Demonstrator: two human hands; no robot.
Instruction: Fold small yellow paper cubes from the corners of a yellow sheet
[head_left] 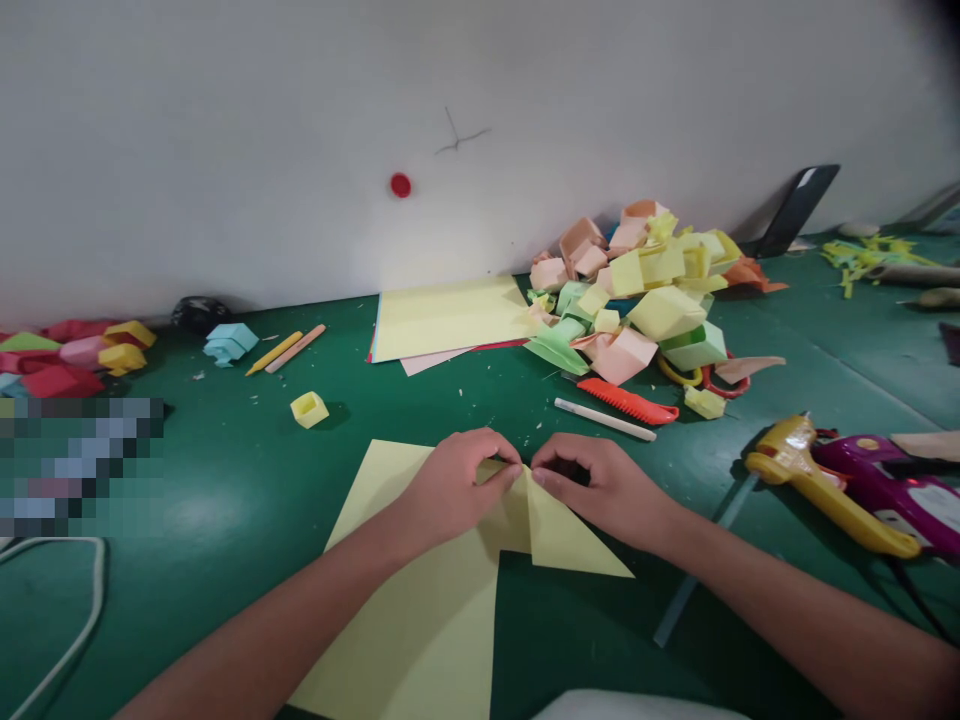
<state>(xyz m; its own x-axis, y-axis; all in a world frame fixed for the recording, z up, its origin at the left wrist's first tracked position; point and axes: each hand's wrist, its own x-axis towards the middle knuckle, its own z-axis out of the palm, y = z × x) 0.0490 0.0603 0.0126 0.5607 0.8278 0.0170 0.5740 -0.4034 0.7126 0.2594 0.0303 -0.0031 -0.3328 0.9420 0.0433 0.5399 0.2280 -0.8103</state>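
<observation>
Both hands on the paper. My left hand has thumb and index fingertip closed together, narrow pinch, on the top edge of a folded pale-yellow paper piece. My right hand pinches the same top edge from the other side, thumb and fingertip close together, just beside the left fingertips. The folded piece is in front of me, center; its flap slants down to a point under my right wrist. Its left part lies over a big flat pale-yellow paper sheet, which runs under my left hand and forearm on the green tabletop.

Beyond my right hand: slim white pen, then an orange-red plastic cutter, then a heap of folded pink, yellow and green paper shapes. Right side: yellow glue gun with a long translucent stick at its front, passing by my right forearm; purple plastic tool next to it.

Beyond my left hand: small open yellow paper box, yellow pencil and pink pencil side by side, blue folded paper shape. Stack of colored paper sheets, yellow on top, by the white wall.
</observation>
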